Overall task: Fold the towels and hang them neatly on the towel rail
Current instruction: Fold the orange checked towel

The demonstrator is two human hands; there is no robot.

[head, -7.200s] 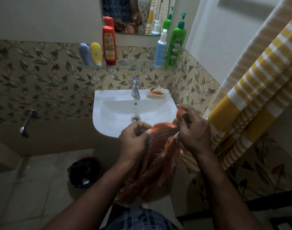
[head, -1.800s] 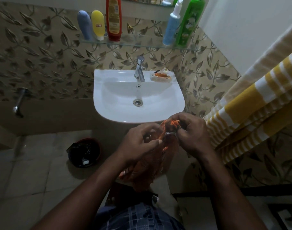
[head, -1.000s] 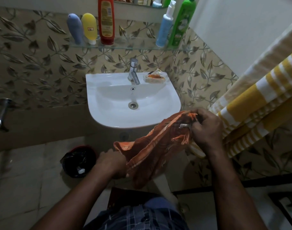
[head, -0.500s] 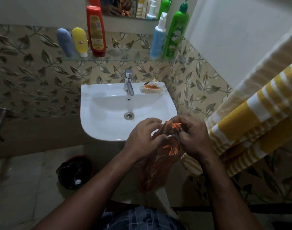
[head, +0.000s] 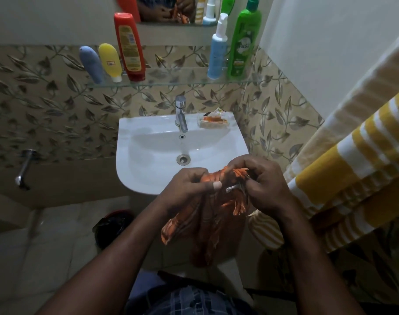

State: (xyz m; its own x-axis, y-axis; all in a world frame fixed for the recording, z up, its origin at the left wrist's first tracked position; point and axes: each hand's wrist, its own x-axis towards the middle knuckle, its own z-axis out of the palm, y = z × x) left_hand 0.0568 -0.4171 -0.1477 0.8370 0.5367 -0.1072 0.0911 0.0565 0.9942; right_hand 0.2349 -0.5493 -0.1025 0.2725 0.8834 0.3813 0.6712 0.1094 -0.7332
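head view: both hands, left hand (head: 189,189) and right hand (head: 265,185), pinch orange towel (head: 210,226); it hangs below

Bare forearms (head: 116,258), blue and dark checked garment (head: 194,300) at the waist

Dim, even bathroom light, deep shadow toward the floor, wide-angle bending at the edges, slight softness throughout.

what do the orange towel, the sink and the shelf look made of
The orange towel: thin woven cloth, probably cotton; it bunches with a frayed fringe. The sink: glossy white, likely glazed ceramic. The shelf: clear glass; the tiles show through.
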